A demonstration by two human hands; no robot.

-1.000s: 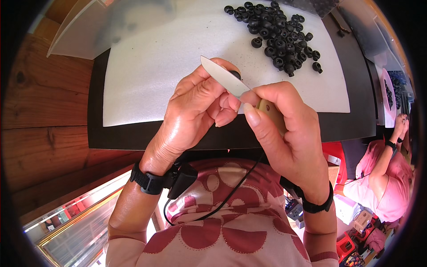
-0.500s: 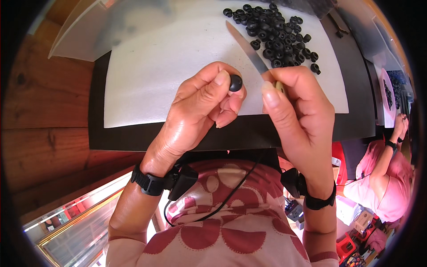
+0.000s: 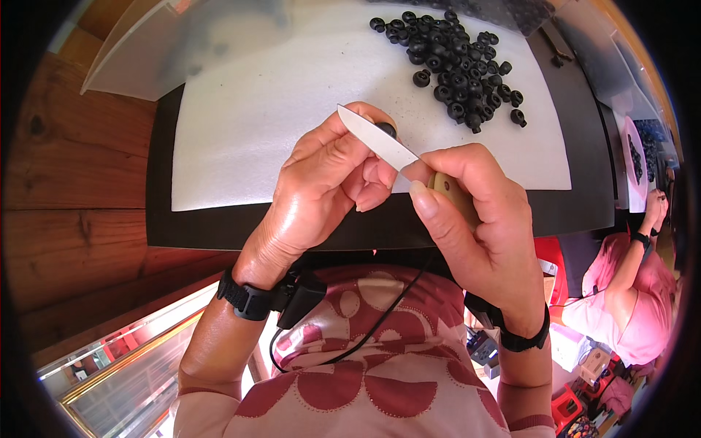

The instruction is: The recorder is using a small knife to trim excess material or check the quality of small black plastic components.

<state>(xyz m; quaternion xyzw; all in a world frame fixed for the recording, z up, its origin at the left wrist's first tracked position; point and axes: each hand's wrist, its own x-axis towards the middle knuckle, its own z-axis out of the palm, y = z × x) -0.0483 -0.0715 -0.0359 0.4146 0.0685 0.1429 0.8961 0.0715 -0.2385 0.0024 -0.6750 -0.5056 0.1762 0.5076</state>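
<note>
My left hand [image 3: 332, 164] pinches a small round black piece [image 3: 386, 129] between thumb and fingers; it looks smooth and glossy, and I cannot make out its kind. My right hand [image 3: 482, 226] grips a small knife [image 3: 380, 144] by its pale yellowish handle. The blade lies across my left fingertips, point toward the upper left, and covers part of the black piece. Whether the edge touches the piece cannot be made out. Beyond my hands, a pile of similar black pieces [image 3: 456, 77], several showing ring-shaped ends, rests on a white sheet [image 3: 248, 139].
The sheet lies on a dark table [image 3: 292, 235]. Translucent plastic bins stand at the far left [image 3: 139, 55] and far right [image 3: 606, 66]. A wooden wall [image 3: 80, 160] runs along the left. At right, another person [image 3: 628, 292] sits near a pink-rimmed tray [image 3: 634, 153].
My right hand has moved left and down, bringing the knife from beside the pile to across my left fingertips. The left hand has stayed almost still with the black piece.
</note>
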